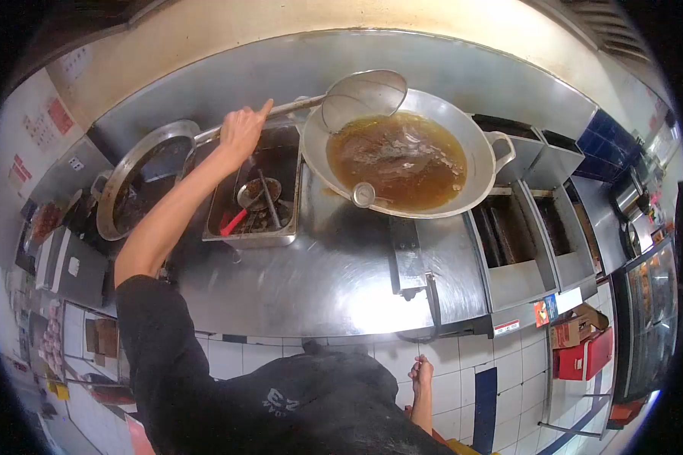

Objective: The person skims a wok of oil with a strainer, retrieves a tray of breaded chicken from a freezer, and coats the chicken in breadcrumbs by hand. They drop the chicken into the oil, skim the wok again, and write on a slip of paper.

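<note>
My left hand (243,133) is closed around the long handle of a wire-mesh skimmer (366,98), with the index finger pointing along it. The skimmer's round mesh head is over the back left rim of a large wok (474,140). Brown oil (398,163) fills the wok, with pale streaks on its surface. At the wok's front rim is a round dial thermometer (363,195). Low in front of the counter, beside my body, my right hand (421,370) hangs with its fingers curled and nothing visible in them.
A steel tray (262,240) holds a small strainer and a red-handled tool. Left of it stands another large pan (114,205). Fryer wells (512,227) lie to the right of the wok. A red box (596,355) stands lower right, near a glass display case (651,318).
</note>
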A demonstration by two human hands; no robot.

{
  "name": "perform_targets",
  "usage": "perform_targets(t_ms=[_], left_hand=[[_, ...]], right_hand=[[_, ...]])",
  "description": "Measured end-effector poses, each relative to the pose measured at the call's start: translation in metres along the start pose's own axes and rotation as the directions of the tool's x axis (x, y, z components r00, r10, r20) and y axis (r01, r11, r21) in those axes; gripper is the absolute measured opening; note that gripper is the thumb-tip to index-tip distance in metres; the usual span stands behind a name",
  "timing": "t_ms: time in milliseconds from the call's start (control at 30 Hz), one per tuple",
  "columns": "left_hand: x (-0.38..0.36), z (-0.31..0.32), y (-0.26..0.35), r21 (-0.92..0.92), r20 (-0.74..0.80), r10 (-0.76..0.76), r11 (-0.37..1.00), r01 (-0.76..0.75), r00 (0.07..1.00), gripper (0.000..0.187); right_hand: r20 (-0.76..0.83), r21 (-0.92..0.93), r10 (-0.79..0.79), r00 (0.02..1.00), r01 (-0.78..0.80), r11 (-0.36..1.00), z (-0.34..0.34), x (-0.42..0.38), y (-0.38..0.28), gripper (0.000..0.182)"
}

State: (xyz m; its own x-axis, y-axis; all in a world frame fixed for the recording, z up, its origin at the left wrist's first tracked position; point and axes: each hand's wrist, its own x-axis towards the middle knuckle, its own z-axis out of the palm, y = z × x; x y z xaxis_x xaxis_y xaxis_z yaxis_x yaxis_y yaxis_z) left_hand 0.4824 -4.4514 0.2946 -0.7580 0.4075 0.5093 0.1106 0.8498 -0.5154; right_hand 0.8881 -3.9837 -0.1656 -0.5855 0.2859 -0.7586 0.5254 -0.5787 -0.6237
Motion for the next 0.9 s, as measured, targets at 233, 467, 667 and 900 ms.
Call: perform_targets(t_ms=[233,467,667,900], left_hand=[[-0.035,-0.041,0.027,-0.193,0.278,0.054,0.981,0.001,0.959,0.065],[-0.052,-0.074,0.052,-0.447,0.469,0.161,0.891,0.076,0.869,0.046],[-0.025,-0.096,0.08,-0.583,0.556,0.227,0.792,0.18,0.8,0.046],[-0.005,-0.082,0.099,-0.667,0.562,0.278,0.709,0.229,0.779,0.052]], right_hand=[[-0.058,0.033,0.024,0.998,-0.022,0.999,-0.002,-0.004,0.015,0.023],[-0.015,0.038,0.025,1.0,-0.025,0.999,0.009,-0.007,0.022,0.023],[-0.03,-0.023,-0.017,0.999,0.017,1.0,0.022,-0.01,0.009,0.023],[-0.04,0.08,-0.047,0.998,0.05,0.996,0.005,-0.008,0.025,0.021]])
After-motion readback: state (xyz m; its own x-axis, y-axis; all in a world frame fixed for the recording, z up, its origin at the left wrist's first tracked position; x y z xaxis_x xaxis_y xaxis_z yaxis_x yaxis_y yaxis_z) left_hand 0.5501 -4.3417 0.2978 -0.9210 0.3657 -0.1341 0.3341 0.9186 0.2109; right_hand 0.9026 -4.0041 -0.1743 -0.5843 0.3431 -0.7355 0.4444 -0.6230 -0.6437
